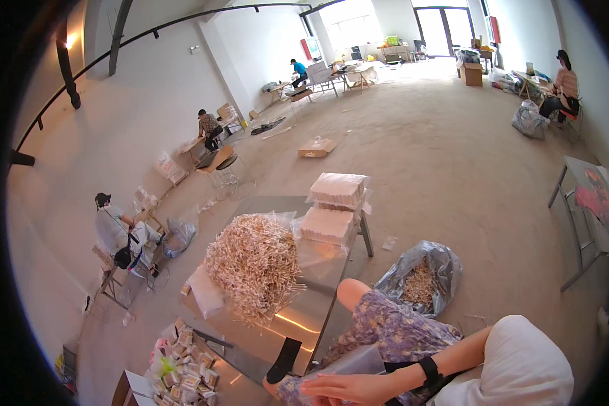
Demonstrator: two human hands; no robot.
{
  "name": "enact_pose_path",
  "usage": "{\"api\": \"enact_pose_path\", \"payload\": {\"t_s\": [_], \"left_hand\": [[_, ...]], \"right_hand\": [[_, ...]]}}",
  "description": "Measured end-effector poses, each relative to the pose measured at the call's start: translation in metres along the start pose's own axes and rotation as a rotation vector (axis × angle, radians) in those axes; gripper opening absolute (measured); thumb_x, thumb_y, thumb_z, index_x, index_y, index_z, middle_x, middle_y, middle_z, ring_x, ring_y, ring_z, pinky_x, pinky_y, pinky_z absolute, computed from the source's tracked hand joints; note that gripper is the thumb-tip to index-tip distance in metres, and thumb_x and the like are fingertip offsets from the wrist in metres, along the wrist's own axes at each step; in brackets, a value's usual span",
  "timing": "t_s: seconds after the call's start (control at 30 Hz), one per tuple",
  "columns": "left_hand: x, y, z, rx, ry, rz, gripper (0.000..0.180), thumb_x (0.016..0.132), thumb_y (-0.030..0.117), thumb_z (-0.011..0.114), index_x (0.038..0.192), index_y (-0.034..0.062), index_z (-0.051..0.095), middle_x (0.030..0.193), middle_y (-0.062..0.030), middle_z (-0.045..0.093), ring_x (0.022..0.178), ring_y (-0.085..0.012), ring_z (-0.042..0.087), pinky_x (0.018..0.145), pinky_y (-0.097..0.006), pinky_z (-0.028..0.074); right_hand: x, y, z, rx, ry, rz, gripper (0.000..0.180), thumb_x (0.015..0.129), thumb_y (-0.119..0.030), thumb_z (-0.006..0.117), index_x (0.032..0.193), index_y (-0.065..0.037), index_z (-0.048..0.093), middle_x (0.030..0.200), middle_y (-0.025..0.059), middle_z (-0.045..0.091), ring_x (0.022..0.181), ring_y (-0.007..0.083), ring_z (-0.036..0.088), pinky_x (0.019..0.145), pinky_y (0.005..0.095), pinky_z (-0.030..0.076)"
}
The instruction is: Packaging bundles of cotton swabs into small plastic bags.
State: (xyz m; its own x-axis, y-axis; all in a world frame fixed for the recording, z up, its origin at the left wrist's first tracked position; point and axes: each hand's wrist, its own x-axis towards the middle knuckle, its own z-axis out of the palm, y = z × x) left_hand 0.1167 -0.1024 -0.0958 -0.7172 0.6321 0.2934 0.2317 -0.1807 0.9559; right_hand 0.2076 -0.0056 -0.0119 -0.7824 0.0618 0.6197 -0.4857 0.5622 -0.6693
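My right hand (345,387) reaches in over my lap at the lower edge, a black band on its wrist. Its fingers point left and close against a clear plastic bag (360,360), which lies over my floral skirt. The lower fingers run off the picture's edge. I cannot make out my left hand. In front of me stands a metal-topped table (311,284). A large heap of thin sticks with pale tips, like cotton swabs (254,264), covers its middle. A flat black piece (284,360) lies at the table's near edge.
Filled clear packs (328,224) are stacked at the table's far right corner. Right of my knee sits a grey plastic sack (446,271) of loose sticks. Many small packs (183,379) pile up at lower left. Other people (118,227) sit working along the walls.
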Motion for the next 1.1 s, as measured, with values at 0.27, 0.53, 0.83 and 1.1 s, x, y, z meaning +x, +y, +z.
{"api": "enact_pose_path", "payload": {"t_s": [0.27,0.53,0.83,1.1], "left_hand": [[-0.036,0.006,-0.013,0.005,0.074,0.047,0.038,0.088,0.020,0.067,0.119,-0.0001,0.059,0.105,-0.0069,0.064,0.090,-0.0135,0.060,0.072,-0.026,0.049],[-0.043,0.050,-0.007,-0.158,0.233,-0.387,0.025,0.090,0.012,0.064,0.111,-0.0019,0.064,0.095,-0.0046,0.066,0.080,-0.0113,0.061,0.064,-0.021,0.047],[-0.037,0.053,-0.002,-0.187,0.490,-0.387,0.029,0.083,0.002,0.067,0.110,-0.0009,0.056,0.088,-0.0104,0.068,0.077,-0.0150,0.065,0.063,-0.023,0.046],[-0.018,0.070,0.009,-0.418,0.380,-0.526,0.041,0.079,-0.006,0.069,0.113,0.0005,0.047,0.077,-0.0066,0.063,0.071,-0.0140,0.062,0.064,-0.024,0.050]], "right_hand": [[-0.019,0.009,0.000,0.033,-0.059,-0.011,0.059,0.095,-0.011,0.053,0.147,-0.003,0.027,0.146,0.0171,0.030,0.122,0.0338,0.046,0.100,0.0400,0.040],[-0.027,0.002,-0.007,-0.054,-0.069,0.167,0.049,0.090,-0.016,0.061,0.133,-0.003,0.043,0.132,0.0165,0.043,0.114,0.0318,0.051,0.092,0.0380,0.046],[-0.010,0.000,-0.022,-0.019,-0.066,0.220,0.036,0.081,-0.025,0.071,0.104,-0.002,0.055,0.096,0.0134,0.057,0.089,0.0339,0.057,0.077,0.0391,0.048],[0.000,0.009,-0.031,0.160,-0.189,0.584,0.035,0.075,-0.013,0.076,0.103,-0.002,0.057,0.092,0.0140,0.061,0.086,0.0296,0.064,0.074,0.0359,0.051]]}}
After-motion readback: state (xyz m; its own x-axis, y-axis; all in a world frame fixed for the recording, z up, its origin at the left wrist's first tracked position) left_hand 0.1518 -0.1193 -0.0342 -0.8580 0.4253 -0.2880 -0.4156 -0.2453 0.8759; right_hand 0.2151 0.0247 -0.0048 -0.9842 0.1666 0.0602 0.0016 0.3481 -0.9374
